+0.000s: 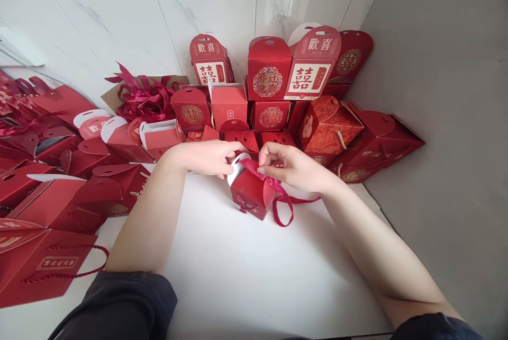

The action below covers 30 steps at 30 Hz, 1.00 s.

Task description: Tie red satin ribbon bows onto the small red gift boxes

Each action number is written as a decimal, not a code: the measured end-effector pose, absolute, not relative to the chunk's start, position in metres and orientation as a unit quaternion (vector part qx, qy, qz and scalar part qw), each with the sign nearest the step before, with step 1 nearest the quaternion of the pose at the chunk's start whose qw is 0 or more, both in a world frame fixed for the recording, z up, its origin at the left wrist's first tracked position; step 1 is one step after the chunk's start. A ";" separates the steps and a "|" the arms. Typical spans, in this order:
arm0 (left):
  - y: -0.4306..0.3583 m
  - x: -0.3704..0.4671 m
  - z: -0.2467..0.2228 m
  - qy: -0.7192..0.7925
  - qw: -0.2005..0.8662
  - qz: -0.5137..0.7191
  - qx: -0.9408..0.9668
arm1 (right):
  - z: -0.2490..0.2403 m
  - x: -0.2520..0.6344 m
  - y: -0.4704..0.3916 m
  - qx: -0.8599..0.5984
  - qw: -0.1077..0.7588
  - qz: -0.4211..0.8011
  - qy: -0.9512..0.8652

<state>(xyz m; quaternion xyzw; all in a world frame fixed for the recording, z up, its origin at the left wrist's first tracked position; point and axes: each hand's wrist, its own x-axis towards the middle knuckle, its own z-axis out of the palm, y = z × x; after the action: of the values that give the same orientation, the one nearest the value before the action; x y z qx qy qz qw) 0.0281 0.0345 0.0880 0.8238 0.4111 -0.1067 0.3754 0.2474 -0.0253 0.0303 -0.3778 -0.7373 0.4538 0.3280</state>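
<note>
A small red gift box [253, 191] stands on the white table in front of me, with a white-lined flap [237, 166] raised at its left side. My left hand [208, 158] is closed at that flap, thumb and fingers pinching its edge. A dark pink satin ribbon [283, 207] runs over the top of the box and hangs in a loop down its right side. Between thumb and forefinger, my right hand [291, 166] pinches the ribbon above the box. A small tassel [243, 205] shows on the box's front.
Red gift boxes [268, 72] are stacked against the marble-patterned wall. More boxes [47, 250] crowd the left side, one with a rope handle. A cardboard box [113, 97] of loose ribbon [143, 97] sits at the back left. A grey panel [444, 117] rises at right.
</note>
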 end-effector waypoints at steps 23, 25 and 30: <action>0.032 0.029 0.094 0.439 0.336 -0.129 0.823 | 0.011 0.239 -0.015 -0.453 0.340 0.412 -0.714; 0.031 0.029 0.095 0.440 0.340 -0.132 0.821 | 0.012 0.238 -0.017 -0.438 0.332 0.417 -0.723; 0.029 0.030 0.099 0.435 0.358 -0.130 0.816 | 0.015 0.235 -0.021 -0.409 0.324 0.410 -0.748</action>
<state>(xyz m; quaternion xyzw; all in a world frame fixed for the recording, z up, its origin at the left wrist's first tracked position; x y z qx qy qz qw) 0.0300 0.0290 0.0987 0.8162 0.4345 -0.1299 0.3579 0.2353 -0.0205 0.0148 -0.4088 -0.7484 0.4099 0.3236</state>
